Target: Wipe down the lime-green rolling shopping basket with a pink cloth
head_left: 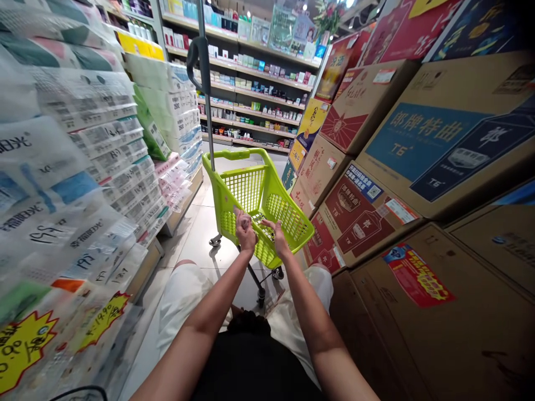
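A lime-green shopping cart (215,192) with a lattice basket stands in front of my knees, and I see nothing lying in the part of its basket that shows. A tall grey pole with a dark loop handle (199,64) rises at its left rear corner. My left hand (246,231) is over the near left side of the basket, its fingers curled together; whatever may be inside them is hidden. Just to its right, my right hand (277,235) hovers over the near part of the basket with thumb and fingers apart, holding nothing visible.
Plastic-wrapped paper packs (96,111) are stacked along the left, some with yellow price signs (27,348). Cardboard cartons (418,278) form a wall close on the right. Shelves (259,89) of small boxes and jars span the back. Pale floor tiles (188,234) run between.
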A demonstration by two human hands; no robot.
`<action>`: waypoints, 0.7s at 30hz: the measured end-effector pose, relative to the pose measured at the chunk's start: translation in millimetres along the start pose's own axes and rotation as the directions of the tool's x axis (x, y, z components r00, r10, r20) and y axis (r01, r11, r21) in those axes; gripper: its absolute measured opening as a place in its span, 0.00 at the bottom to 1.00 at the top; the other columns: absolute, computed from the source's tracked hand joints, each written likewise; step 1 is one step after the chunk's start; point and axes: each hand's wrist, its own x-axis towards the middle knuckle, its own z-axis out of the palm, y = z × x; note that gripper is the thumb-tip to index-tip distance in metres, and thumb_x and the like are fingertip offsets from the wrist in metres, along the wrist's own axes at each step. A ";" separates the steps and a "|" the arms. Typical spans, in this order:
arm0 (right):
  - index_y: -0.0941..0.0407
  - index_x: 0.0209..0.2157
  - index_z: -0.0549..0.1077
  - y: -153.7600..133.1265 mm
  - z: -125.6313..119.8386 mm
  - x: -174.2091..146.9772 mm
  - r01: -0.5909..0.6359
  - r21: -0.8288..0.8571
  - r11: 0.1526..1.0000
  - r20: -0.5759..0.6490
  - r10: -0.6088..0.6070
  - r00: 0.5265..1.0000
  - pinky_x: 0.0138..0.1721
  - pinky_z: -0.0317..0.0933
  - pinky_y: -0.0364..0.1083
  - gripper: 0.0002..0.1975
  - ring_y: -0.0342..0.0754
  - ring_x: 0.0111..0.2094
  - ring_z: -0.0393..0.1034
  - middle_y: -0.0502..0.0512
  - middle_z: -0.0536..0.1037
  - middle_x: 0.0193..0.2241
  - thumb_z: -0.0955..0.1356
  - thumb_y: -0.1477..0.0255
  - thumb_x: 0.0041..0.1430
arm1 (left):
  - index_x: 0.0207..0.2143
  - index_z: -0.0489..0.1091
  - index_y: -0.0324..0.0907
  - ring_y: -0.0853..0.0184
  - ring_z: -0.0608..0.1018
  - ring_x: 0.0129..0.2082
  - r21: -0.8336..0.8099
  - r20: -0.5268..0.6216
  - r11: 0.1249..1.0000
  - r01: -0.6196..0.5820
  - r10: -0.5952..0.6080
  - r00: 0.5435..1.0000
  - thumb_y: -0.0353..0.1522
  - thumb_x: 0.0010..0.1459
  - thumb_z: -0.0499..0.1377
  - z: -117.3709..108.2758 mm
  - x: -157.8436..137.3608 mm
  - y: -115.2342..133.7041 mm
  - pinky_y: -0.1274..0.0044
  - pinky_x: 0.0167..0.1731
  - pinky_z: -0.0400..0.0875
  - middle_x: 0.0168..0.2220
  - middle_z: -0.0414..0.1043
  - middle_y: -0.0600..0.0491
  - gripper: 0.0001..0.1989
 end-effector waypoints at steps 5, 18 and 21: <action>0.50 0.58 0.78 11.8 -16.5 -3.6 -0.039 0.029 0.999 -0.103 0.042 0.994 0.72 0.48 0.59 0.45 0.56 0.66 0.66 0.56 0.80 0.57 0.44 0.41 0.69 | 0.59 0.73 0.42 0.57 0.72 0.66 0.105 0.008 0.969 0.226 -0.228 0.974 0.33 0.68 0.56 -9.8 -53.5 -24.4 0.63 0.67 0.64 0.62 0.74 0.42 0.19; 0.50 0.57 0.77 10.9 -0.6 -2.2 -0.082 0.051 0.995 -0.098 0.087 0.991 0.71 0.51 0.59 0.43 0.56 0.64 0.68 0.57 0.81 0.55 0.44 0.44 0.70 | 0.63 0.70 0.43 0.57 0.68 0.69 0.094 0.055 0.981 0.170 -0.175 0.983 0.37 0.66 0.59 -1.4 -80.8 -20.1 0.66 0.68 0.62 0.63 0.72 0.43 0.24; 0.50 0.58 0.77 10.2 -7.0 -1.7 -0.070 0.043 0.997 -0.047 0.072 0.996 0.70 0.53 0.59 0.45 0.56 0.64 0.69 0.56 0.81 0.55 0.42 0.43 0.70 | 0.65 0.69 0.43 0.55 0.70 0.67 0.114 0.059 0.975 0.190 -0.197 0.979 0.39 0.67 0.59 -6.2 -84.1 -22.8 0.65 0.67 0.64 0.61 0.74 0.42 0.26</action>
